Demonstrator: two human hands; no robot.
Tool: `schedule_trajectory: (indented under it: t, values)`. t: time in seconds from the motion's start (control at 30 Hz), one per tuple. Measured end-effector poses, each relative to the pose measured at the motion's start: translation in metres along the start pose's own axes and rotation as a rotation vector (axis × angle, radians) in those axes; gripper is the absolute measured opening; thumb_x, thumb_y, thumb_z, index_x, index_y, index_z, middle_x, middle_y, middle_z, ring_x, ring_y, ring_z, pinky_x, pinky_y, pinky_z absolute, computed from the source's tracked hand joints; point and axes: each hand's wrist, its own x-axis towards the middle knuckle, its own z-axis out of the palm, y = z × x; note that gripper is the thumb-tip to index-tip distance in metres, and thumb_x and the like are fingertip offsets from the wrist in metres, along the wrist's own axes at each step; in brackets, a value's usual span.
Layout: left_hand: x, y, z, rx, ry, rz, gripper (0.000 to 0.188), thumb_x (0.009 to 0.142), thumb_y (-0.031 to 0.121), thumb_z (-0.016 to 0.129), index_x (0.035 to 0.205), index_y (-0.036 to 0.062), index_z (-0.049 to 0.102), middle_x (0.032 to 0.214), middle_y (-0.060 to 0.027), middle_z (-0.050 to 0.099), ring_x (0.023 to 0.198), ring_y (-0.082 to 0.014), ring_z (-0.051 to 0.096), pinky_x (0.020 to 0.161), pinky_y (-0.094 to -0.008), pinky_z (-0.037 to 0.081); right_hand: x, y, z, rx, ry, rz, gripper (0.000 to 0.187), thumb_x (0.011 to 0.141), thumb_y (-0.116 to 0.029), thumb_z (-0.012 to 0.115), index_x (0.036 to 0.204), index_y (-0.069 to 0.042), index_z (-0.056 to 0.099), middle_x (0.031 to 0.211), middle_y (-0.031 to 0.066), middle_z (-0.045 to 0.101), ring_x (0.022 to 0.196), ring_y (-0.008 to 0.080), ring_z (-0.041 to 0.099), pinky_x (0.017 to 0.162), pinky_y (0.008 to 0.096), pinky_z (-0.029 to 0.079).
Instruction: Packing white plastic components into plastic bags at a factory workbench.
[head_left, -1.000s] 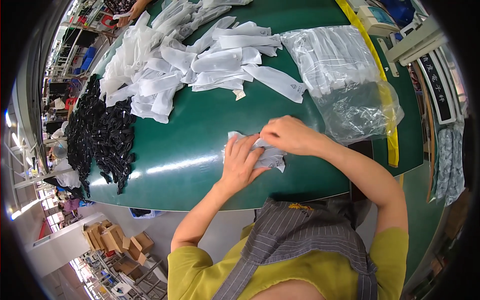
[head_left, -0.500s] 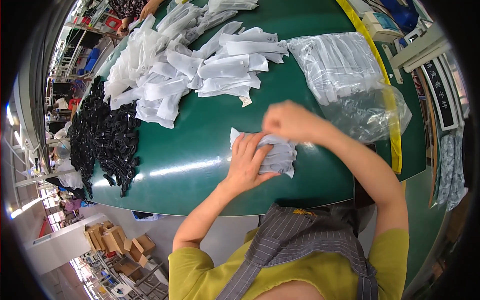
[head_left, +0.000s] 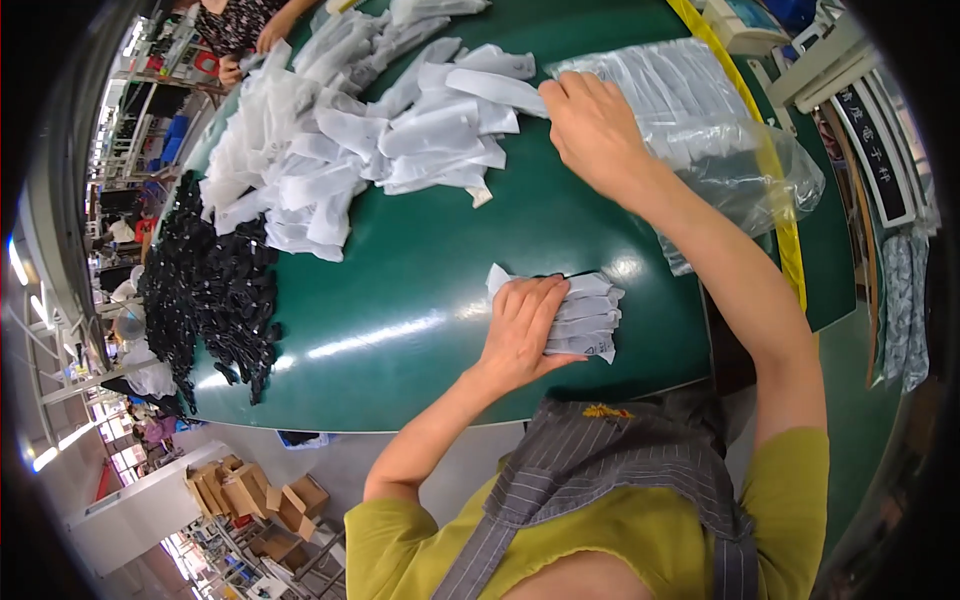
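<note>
- Head view: our left hand (head_left: 527, 330) lies flat, fingers spread, on a small stack of white packets (head_left: 585, 318) near the front edge of the green table (head_left: 420, 290); it presses down on the stack and clamps nothing, seemingly to keep the slippery packets squared up.
- Our right hand (head_left: 592, 125) reaches across to the far side, where the loose heap of white packets (head_left: 370, 140) meets the clear plastic bag (head_left: 700, 130). Its fingers curl at the end of one packet, but we cannot tell whether they have closed on it, since the knuckles hide the tips.
- The bag holds more packets and lies just beside a yellow strip (head_left: 770, 170).
- A pile of black pieces (head_left: 205, 290) sits at the left edge, well apart from both hands.
- Another person's hand (head_left: 270, 35) works at the far end of the heap.
</note>
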Motion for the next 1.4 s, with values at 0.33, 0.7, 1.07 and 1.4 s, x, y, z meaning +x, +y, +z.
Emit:
schedule_trajectory:
  t: [0.33, 0.7, 1.07, 1.4]
  values:
    - [-0.009, -0.01, -0.003, 0.045, -0.057, 0.016, 0.112, 0.055, 0.056, 0.084, 0.141, -0.0018, 0.042, 0.147, -0.0254, 0.037, 0.138, -0.0471, 0.033, 0.11, -0.0569, 0.031, -0.141, -0.048, -0.041, 0.464, -0.483, -0.077, 0.039, 0.075, -0.01, 0.07, 0.111, 0.002, 0.059, 0.107, 0.015, 0.055, 0.105, 0.0327, 0.052, 0.09, 0.0426, 0.043]
    - [0.031, 0.01, -0.009, 0.012, -0.008, -0.003, 0.109, 0.064, 0.051, 0.08, 0.146, -0.0051, 0.034, 0.146, -0.0252, 0.039, 0.136, -0.0451, 0.036, 0.112, -0.055, 0.027, -0.182, -0.086, -0.028, 0.275, -0.224, -0.048, 0.065, 0.076, -0.025, 0.064, 0.132, 0.004, 0.05, 0.121, 0.0244, 0.052, 0.108, 0.0342, 0.048, 0.084, 0.0445, 0.037]
    - [0.2, 0.069, 0.033, 0.243, 0.293, 0.135, 0.072, 0.073, -0.003, 0.063, 0.142, -0.0009, 0.041, 0.129, -0.0206, 0.051, 0.12, -0.0385, 0.048, 0.097, -0.0463, 0.041, -0.234, -0.037, -0.172, 0.246, -0.263, 0.315, 0.094, 0.065, -0.026, 0.082, 0.146, -0.006, 0.038, 0.13, 0.0207, 0.043, 0.116, 0.0374, 0.048, 0.093, 0.048, 0.039]
    - [0.142, 0.068, -0.002, 0.052, 0.267, 0.231, 0.026, 0.083, -0.001, 0.065, 0.107, 0.0063, 0.066, 0.07, -0.0093, 0.062, 0.059, -0.0254, 0.061, 0.055, -0.0359, 0.047, -0.162, -0.002, -0.146, 0.133, -0.22, 0.37, 0.083, 0.074, -0.027, 0.075, 0.144, 0.0, 0.04, 0.123, 0.0234, 0.05, 0.113, 0.0381, 0.049, 0.095, 0.0469, 0.035]
